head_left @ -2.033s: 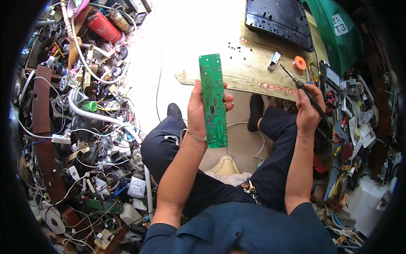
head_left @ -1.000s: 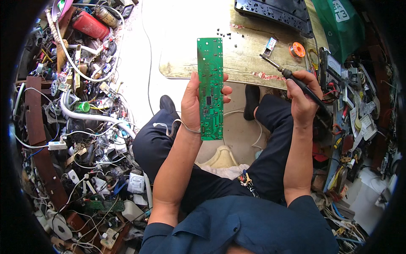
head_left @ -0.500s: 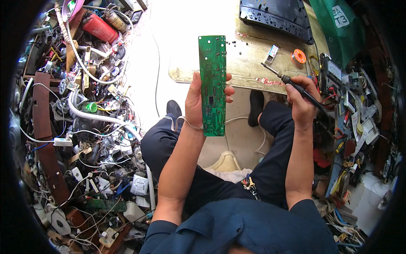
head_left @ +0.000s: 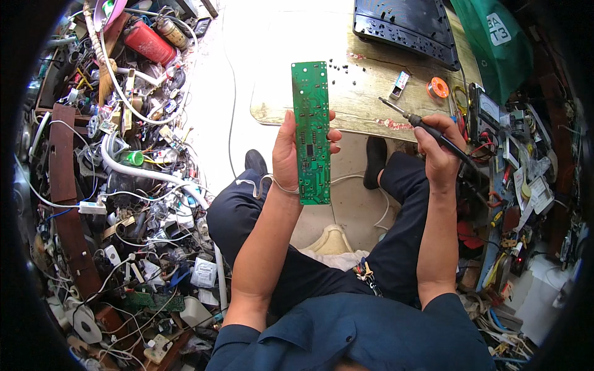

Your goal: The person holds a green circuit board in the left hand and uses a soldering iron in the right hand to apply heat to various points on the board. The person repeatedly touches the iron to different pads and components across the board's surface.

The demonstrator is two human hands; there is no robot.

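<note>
My left hand point(head_left: 286, 148) grips a long green circuit board point(head_left: 311, 133) upright over my lap, thumb along its left edge and fingertips showing past its right edge. Small solder points and a dark chip are on the side that faces me. A white cable hangs by that wrist. My right hand point(head_left: 440, 145) is closed around the black handle of a soldering iron point(head_left: 402, 112), its metal tip pointing up and left toward the board but apart from it. Beyond the tip, a small open box point(head_left: 398, 85) and an orange reel of solder wire point(head_left: 437, 88) rest on the wooden table point(head_left: 278, 111).
At the table's far right lies a black plastic panel point(head_left: 405, 34) with small black parts on it; more bits point(head_left: 346, 74) are scattered nearby. A meter point(head_left: 487, 105) stands at the right. Heaped electronic scrap, cables and a red fire extinguisher point(head_left: 148, 42) fill the left side.
The circuit board has come slightly lower and its top edge tilts a little differently. The soldering iron has shifted slightly left. Both hands keep their holds.
</note>
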